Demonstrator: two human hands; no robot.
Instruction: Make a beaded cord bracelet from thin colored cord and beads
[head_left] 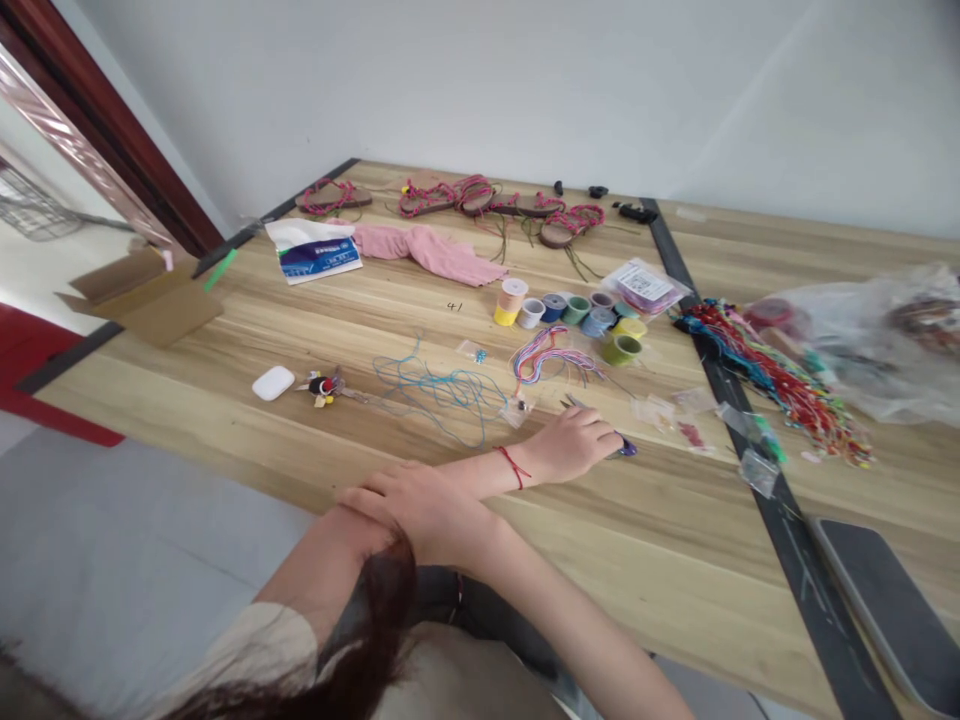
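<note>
The left hand (570,445) curls closed over purple-handled scissors (626,447), the right hand (412,500) lies across the left forearm (480,475), with loose blue cord (439,395) beyond them and pink-corded sandals (536,207) lying made up farther ahead.

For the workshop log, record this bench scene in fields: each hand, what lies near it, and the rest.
Left hand: over small purple-handled scissors, grip unclear
Left wrist: red string bracelet
Right hand: lying on the left forearm
Nearby: loose blue cord; multicoloured thread bundle
Rest: thread spools; sandals with pink braided straps; pink cloth; white earbud case; smartphone
Surface: wooden table
</note>
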